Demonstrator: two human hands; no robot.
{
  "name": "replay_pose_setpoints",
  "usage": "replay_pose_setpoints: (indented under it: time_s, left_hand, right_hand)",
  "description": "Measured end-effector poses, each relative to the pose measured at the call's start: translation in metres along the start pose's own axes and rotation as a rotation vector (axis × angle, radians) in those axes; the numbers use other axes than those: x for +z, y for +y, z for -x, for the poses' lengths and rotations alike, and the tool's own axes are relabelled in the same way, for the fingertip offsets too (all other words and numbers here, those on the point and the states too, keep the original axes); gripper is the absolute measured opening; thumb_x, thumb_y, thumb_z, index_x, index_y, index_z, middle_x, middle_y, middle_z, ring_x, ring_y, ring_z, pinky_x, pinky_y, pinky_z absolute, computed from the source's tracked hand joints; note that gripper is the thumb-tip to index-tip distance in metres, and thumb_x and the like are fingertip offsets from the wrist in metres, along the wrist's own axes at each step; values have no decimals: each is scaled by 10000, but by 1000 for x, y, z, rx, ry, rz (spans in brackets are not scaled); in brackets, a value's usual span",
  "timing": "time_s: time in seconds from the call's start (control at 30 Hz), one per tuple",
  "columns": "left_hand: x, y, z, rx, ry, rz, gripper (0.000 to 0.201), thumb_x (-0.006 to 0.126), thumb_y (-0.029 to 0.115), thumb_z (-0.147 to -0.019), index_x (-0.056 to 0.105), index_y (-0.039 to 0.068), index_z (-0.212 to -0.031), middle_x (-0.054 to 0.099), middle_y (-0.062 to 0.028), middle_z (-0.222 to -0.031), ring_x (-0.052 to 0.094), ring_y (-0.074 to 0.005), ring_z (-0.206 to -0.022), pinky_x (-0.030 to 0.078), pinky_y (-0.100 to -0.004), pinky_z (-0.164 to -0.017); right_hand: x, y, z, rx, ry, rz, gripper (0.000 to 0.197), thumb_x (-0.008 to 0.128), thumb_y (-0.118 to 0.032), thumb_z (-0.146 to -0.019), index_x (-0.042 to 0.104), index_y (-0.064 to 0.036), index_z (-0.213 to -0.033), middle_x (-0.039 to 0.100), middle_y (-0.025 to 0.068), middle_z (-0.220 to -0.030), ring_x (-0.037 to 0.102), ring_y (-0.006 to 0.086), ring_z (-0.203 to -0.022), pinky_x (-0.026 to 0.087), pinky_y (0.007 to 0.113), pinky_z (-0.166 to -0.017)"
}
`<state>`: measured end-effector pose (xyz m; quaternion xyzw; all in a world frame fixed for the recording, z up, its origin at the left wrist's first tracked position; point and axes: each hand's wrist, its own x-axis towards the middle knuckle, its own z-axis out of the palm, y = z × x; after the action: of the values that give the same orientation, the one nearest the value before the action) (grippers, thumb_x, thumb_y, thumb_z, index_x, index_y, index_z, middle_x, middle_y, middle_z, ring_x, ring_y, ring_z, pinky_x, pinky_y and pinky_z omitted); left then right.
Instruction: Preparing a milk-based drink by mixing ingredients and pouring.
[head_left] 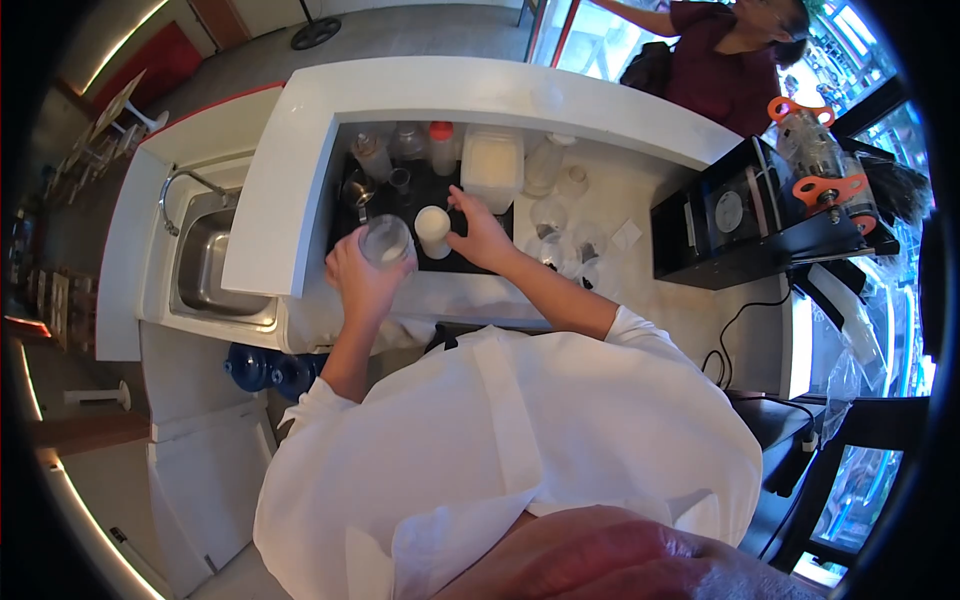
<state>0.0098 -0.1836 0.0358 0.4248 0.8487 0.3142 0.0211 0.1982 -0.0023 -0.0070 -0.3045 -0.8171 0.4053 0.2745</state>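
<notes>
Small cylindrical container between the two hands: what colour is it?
The container is white, seen best in the head view.

Cup (387,240): gleams clear and smooth, either glass or plastic.
Jar (432,230): shows smooth, opaque sides, plastic by the look.
Mat (425,192): absorbs light, matt across its bare stretches.
Sink (208,262): reflects softly in smooth metal.
Tap (172,184): shines in polished metal.
Counter (400,85): presents a smooth, hard face with a soft sheen.
Shirt (610,430): creases in matt cloth.
Machine (735,225): catches light on smooth, glossy panels.
Jugs (250,367): glint in smooth plastic.
</notes>
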Motion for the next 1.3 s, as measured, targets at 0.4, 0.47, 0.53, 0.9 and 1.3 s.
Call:
replay_pose_setpoints:
  time_s: [0.4, 0.47, 0.53, 0.9, 1.3]
  left_hand:
    - [37, -37, 58, 269, -299, 279, 1067, 1036, 335, -646, 544, 148, -1574, 582, -119, -1483, 491, -369, -1439, 302, -553, -1213]
    - [38, -36, 54, 321, -357, 344, 1072, 1033, 333, -659, 532, 142, -1588, 572, -134, -1501, 486, -376, -1462, 296, -545, -1222]
    - [41, -38, 52, 338, -345, 347, 1097, 1036, 339, -657, 515, 139, -1601, 569, -140, -1506, 488, -378, -1465, 292, -548, -1226]
    - [22, -36, 43, 408, -200, 622, 906, 917, 282, -858, 475, 65, -1618, 572, -167, -1493, 520, -381, -1408, 351, -535, -1211]
    - [70, -22, -55, 241, -343, 319, 725, 967, 178, -798, 680, 80, -1457, 768, -165, -1324, 679, -289, -1273, 545, -414, -1092]
  right_hand:
    - [-1, -6, -13, 78, -185, -14, 927, 794, -75, -907, 362, 0, -1724, 653, 190, -1506, 643, 287, -1405, 508, 396, -1155]
    - [0, -5, -13, 72, -174, -38, 922, 798, -97, -896, 373, 30, -1704, 640, 234, -1515, 629, 337, -1425, 490, 417, -1195]
    - [0, -12, -13, 63, -176, -67, 920, 803, -119, -885, 385, 61, -1685, 626, 279, -1524, 614, 388, -1445, 472, 439, -1234]
    - [-1, -10, -8, -3, -154, 57, 867, 919, -185, -829, 555, 27, -1586, 672, 252, -1482, 651, 356, -1403, 491, 420, -1214]
    - [1, -11, -11, 97, -82, 3, 591, 916, -113, -811, 724, -10, -1360, 761, 147, -1183, 716, 273, -1010, 597, 396, -952]
